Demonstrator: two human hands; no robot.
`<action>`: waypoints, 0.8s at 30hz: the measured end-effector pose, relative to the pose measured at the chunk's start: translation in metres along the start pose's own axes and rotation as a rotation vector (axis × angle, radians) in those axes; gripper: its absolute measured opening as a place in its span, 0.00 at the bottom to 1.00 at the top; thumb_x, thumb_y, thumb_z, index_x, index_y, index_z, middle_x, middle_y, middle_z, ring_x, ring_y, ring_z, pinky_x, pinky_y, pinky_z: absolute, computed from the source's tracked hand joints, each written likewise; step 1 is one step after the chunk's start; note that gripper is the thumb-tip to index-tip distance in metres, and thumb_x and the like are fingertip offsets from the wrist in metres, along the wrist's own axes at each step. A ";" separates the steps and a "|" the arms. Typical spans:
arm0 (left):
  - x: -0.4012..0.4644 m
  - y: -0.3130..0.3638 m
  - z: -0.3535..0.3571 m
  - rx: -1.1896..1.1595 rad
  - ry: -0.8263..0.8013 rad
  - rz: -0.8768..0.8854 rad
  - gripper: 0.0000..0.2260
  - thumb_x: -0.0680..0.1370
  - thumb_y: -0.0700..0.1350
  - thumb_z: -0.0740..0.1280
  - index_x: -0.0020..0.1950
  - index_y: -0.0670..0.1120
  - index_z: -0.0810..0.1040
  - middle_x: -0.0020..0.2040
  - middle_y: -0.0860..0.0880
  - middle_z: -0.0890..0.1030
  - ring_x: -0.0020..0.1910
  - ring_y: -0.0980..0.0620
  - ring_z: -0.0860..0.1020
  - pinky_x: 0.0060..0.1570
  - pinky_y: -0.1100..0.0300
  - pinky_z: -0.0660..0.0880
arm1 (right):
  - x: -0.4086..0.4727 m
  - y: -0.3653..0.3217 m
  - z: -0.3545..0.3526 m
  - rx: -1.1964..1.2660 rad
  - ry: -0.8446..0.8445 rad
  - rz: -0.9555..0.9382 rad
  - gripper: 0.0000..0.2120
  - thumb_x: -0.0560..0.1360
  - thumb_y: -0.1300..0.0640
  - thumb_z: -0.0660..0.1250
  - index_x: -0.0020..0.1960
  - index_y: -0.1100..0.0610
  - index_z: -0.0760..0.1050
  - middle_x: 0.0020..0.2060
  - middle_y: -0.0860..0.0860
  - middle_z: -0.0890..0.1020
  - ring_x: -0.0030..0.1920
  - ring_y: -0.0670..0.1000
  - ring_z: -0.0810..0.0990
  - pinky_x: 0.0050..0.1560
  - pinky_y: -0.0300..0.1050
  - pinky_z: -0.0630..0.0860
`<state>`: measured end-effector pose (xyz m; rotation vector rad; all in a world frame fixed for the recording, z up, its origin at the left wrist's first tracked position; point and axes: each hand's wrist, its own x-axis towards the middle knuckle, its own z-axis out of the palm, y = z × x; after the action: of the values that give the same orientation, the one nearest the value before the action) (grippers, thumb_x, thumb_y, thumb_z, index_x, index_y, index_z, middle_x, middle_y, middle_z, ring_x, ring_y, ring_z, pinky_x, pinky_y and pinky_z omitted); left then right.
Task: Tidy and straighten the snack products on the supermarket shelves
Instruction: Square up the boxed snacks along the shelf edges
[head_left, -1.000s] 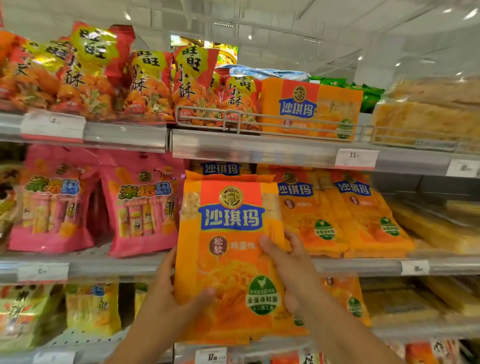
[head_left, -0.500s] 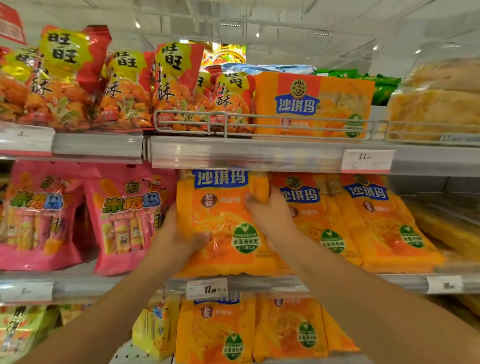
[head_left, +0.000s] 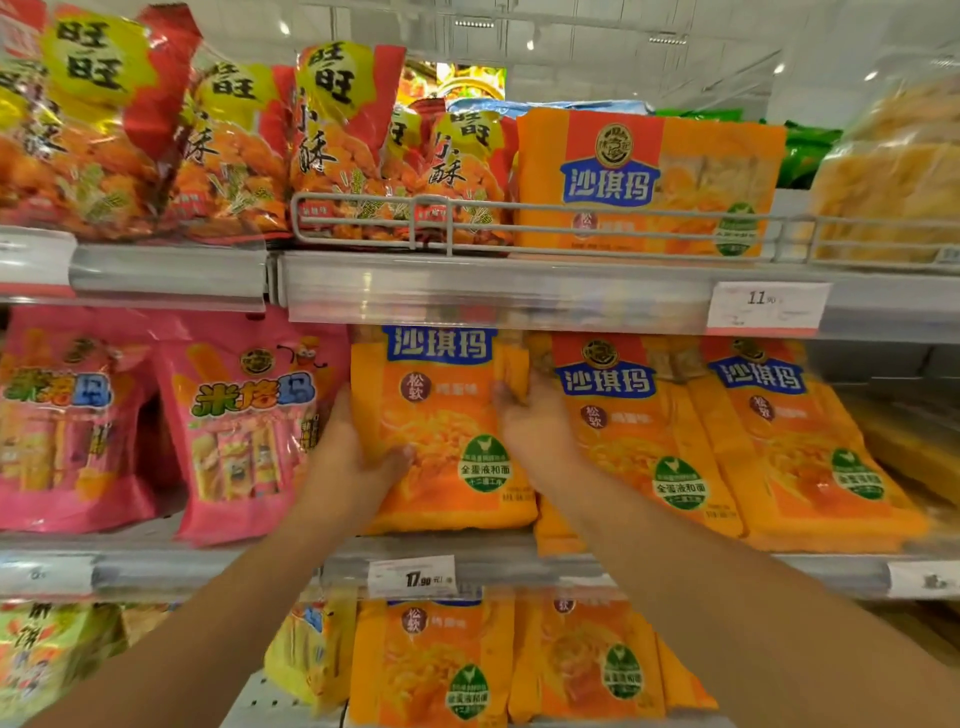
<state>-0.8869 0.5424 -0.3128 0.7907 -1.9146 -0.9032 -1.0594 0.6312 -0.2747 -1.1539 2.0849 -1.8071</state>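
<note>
A second before, I had the orange snack bag (head_left: 441, 431) out in front of the shelf, low and clear of the row; by this moment I had lifted it and pushed it back into its slot on the middle shelf (head_left: 208, 571), its top edge tucked under the price rail (head_left: 493, 291) above; its base sat just behind the shelf lip. My left hand (head_left: 348, 457) gripped the bag's left edge, thumb curled across the front; my right hand (head_left: 530, 421) pinched the right edge near the top, fingers wrapped behind it. To the right of my grip stood the neighbouring orange bags (head_left: 639, 431), touching mine and leaning back at the same slant; to the left, the pink bags (head_left: 249, 426), just beside my left wrist. I judged the bag nearly seated; what remained was squaring it with the row and letting go.
</note>
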 end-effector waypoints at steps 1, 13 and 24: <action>-0.005 -0.002 0.002 0.040 0.000 -0.006 0.33 0.74 0.46 0.74 0.71 0.59 0.59 0.53 0.64 0.76 0.52 0.57 0.77 0.47 0.61 0.74 | -0.002 0.005 0.001 -0.039 -0.007 -0.011 0.05 0.81 0.54 0.62 0.54 0.48 0.75 0.45 0.47 0.82 0.47 0.51 0.82 0.53 0.56 0.79; -0.029 -0.006 0.002 0.128 -0.071 -0.040 0.43 0.75 0.59 0.68 0.81 0.49 0.46 0.73 0.50 0.68 0.68 0.47 0.70 0.63 0.49 0.72 | -0.041 0.013 0.003 -0.826 -0.064 -0.294 0.27 0.82 0.58 0.55 0.77 0.67 0.51 0.76 0.63 0.56 0.73 0.59 0.64 0.66 0.44 0.70; -0.033 -0.003 0.003 0.164 -0.078 -0.076 0.42 0.77 0.54 0.68 0.81 0.48 0.44 0.76 0.45 0.65 0.72 0.44 0.67 0.68 0.47 0.68 | -0.059 0.013 0.000 -0.881 -0.105 -0.272 0.25 0.84 0.53 0.50 0.78 0.62 0.53 0.77 0.63 0.50 0.76 0.60 0.59 0.70 0.50 0.68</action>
<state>-0.8750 0.5676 -0.3303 0.9429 -2.0590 -0.8408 -1.0243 0.6679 -0.3077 -1.7199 2.8456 -0.8089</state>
